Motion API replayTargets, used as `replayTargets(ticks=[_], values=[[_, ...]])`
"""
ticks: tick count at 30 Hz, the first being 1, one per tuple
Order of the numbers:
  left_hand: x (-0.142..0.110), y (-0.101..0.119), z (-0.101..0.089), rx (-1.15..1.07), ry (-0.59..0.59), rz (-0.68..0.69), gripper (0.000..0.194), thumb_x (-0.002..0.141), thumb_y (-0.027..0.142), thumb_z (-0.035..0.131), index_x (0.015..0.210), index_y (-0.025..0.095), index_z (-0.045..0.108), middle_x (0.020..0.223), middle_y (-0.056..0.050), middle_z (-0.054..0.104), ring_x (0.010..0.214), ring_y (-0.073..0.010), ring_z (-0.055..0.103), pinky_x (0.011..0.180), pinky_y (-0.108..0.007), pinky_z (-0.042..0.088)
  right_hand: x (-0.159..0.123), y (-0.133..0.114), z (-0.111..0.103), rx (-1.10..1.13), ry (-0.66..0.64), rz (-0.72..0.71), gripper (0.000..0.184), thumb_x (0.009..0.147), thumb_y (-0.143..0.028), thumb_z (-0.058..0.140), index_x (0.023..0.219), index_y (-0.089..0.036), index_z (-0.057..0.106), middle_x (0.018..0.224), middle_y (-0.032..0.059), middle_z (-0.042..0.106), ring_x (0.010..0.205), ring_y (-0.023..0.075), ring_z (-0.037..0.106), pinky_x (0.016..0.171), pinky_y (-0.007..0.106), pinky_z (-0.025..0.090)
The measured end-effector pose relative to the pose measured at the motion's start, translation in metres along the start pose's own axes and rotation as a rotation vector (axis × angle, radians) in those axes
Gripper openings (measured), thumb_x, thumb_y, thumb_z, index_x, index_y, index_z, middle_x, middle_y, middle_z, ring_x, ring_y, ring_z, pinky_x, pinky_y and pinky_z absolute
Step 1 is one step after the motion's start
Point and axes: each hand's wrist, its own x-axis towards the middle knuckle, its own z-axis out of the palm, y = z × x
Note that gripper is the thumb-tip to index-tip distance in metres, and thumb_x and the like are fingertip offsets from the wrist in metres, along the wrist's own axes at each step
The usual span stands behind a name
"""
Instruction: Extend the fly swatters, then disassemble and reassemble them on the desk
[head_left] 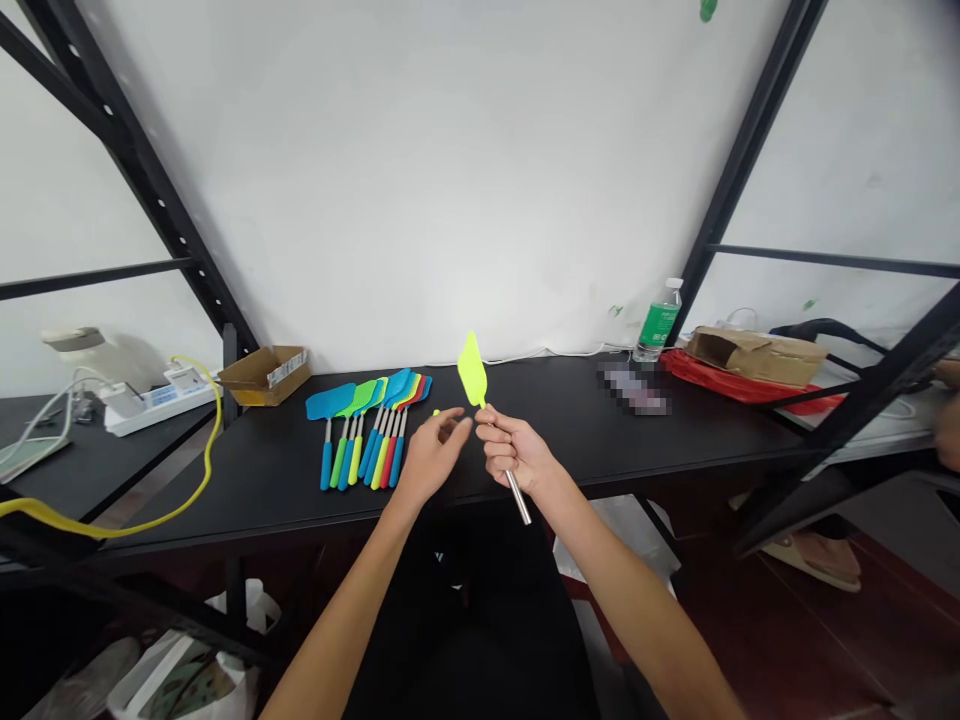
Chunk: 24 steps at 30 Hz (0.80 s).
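My right hand (pixel 516 450) is shut around a fly swatter (pixel 472 370), gripping it near the base of its neon yellow mesh head. Its metal shaft (pixel 518 498) sticks out below my fist. My left hand (pixel 429 458) hangs just beside it, holding nothing, with the fingers apart and close to the swatter. A small yellow piece (pixel 436 412) shows just past those fingertips. To the left, several fly swatters (pixel 367 432) with coloured handles lie side by side on the black table (pixel 255 490).
A yellow cable, a white power strip and a cardboard box lie left. A water bottle, a pixelated object and a brown package on red material stand right. Black shelf uprights frame the table. White bags sit below it. Part of another person's hand shows, blurred, at the right edge.
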Motion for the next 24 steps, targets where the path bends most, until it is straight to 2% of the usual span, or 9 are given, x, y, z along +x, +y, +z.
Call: replayTargets(ticks=[3,5,7,11,16,18,20,22,24], values=[[-0.005,0.021,0.011,-0.697,-0.213,-0.168,0.058,0.085,0.066,0.052,0.104,0.015,0.073,0.106,-0.015,0.07,0.094,-0.0267,0.066,0.078,-0.037,0.052,-0.003,0.012,0.013,-0.007,-0.077,0.031,0.027,0.102,-0.035,0.045,0.08,-0.023,0.038,0.054,-0.0113,0.017,0.041,0.0054,-0.003,0.033,0.015,0.001],[-0.008,0.029,0.02,-0.941,-0.197,-0.208,0.048,0.083,0.059,0.061,0.097,0.014,0.074,0.108,-0.015,0.071,0.094,-0.0247,0.067,0.081,-0.036,0.053,-0.002,0.018,0.019,-0.02,-0.106,0.051,0.027,0.102,-0.035,0.046,0.079,-0.022,0.038,0.053,-0.0116,0.017,0.042,0.0054,-0.004,0.032,0.016,0.001],[-0.009,0.031,0.027,-1.052,-0.089,-0.228,0.036,0.08,0.049,0.069,0.092,0.015,0.074,0.112,-0.013,0.071,0.095,-0.0221,0.067,0.085,-0.034,0.052,0.001,0.022,0.023,-0.051,-0.101,0.063,0.027,0.1,-0.037,0.049,0.079,-0.022,0.039,0.053,-0.012,0.019,0.042,0.0051,-0.003,0.031,0.016,0.002],[0.0,0.023,0.025,-1.034,0.125,-0.226,0.03,0.075,0.04,0.075,0.089,0.013,0.074,0.117,-0.013,0.071,0.089,-0.0173,0.067,0.079,-0.029,0.052,0.005,0.03,0.024,-0.232,0.019,0.013,0.034,0.092,-0.046,0.06,0.078,-0.021,0.043,0.052,-0.0127,0.025,0.04,0.0033,0.003,0.032,0.014,0.004],[0.017,0.006,-0.017,-0.881,0.512,-0.153,0.038,0.074,0.045,0.074,0.096,0.014,0.073,0.113,-0.012,0.072,0.07,-0.0096,0.061,0.061,-0.022,0.046,0.014,0.027,0.007,-0.463,0.277,-0.145,0.032,0.087,-0.049,0.062,0.081,-0.02,0.048,0.052,-0.0122,0.031,0.038,0.0021,0.012,0.034,0.014,0.007],[0.017,-0.002,-0.031,-0.772,0.469,-0.152,0.042,0.072,0.048,0.075,0.094,0.012,0.074,0.103,-0.013,0.074,0.068,-0.011,0.06,0.059,-0.022,0.045,0.028,0.016,-0.006,-0.514,0.4,-0.184,0.024,0.088,-0.041,0.06,0.088,-0.019,0.051,0.053,-0.0103,0.038,0.037,0.0024,0.018,0.034,0.014,0.011],[0.011,-0.011,-0.036,-0.688,0.406,-0.16,0.046,0.072,0.052,0.075,0.092,0.01,0.076,0.092,-0.013,0.074,0.066,-0.0117,0.059,0.058,-0.022,0.044,0.046,0.002,-0.018,-0.602,0.531,-0.204,0.017,0.087,-0.027,0.057,0.101,-0.019,0.051,0.062,-0.0049,0.051,0.039,0.0048,0.033,0.036,0.014,0.022],[0.004,-0.019,-0.034,-0.635,0.385,-0.161,0.047,0.072,0.054,0.074,0.089,0.01,0.076,0.085,-0.011,0.072,0.063,-0.0115,0.057,0.058,-0.023,0.043,0.064,-0.009,-0.029,-0.783,0.677,-0.235,0.036,0.081,-0.015,0.057,0.115,-0.02,0.048,0.077,0.0011,0.06,0.048,0.0089,0.048,0.042,0.018,0.037],[-0.002,-0.024,-0.028,-0.598,0.38,-0.14,0.045,0.072,0.055,0.073,0.083,0.011,0.076,0.081,-0.009,0.071,0.061,-0.0117,0.055,0.057,-0.024,0.043,0.077,-0.016,-0.038,-1.07,0.767,-0.283,0.056,0.074,-0.009,0.057,0.128,-0.02,0.046,0.095,0.0074,0.064,0.07,0.0163,0.062,0.058,0.026,0.05]])
